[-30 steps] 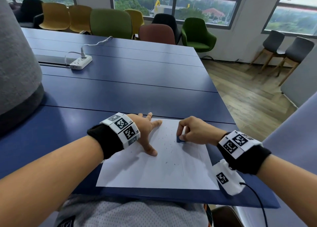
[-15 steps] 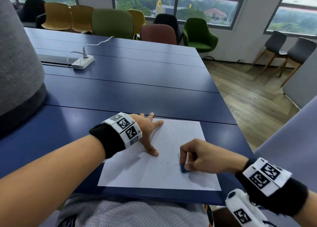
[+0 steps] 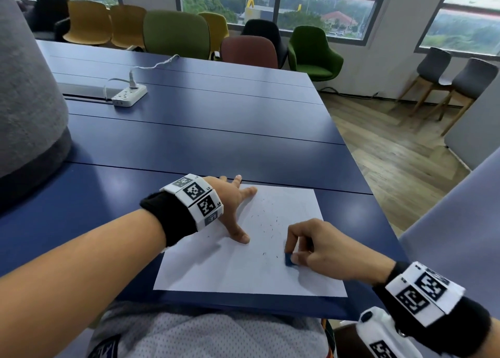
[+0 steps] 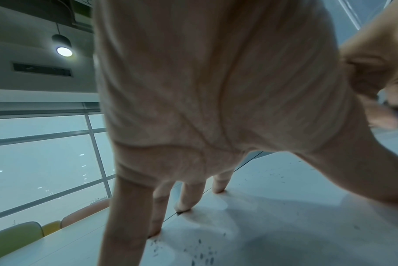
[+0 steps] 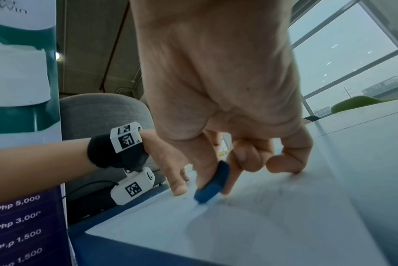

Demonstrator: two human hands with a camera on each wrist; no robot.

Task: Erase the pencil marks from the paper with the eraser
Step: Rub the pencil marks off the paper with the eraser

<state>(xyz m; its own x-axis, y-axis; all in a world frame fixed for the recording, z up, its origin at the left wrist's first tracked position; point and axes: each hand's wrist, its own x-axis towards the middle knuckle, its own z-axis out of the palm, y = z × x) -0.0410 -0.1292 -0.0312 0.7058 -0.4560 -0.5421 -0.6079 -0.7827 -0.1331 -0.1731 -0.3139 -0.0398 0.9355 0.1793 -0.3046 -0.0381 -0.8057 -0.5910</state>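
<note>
Where the paper lies flush with the near edge of the blue table, the right hand pinches the blue eraser against its lower right, amid scattered pencil marks. Left hand, fingers spread flat, pins the upper left corner. Beyond, bare tabletop runs to a power strip and chairs.

- I see a flat white sheet of paper, matt and smooth;
- my small blue eraser looks rubbery, dull;
- the dark blue table has a smooth, faintly glossy finish
</note>
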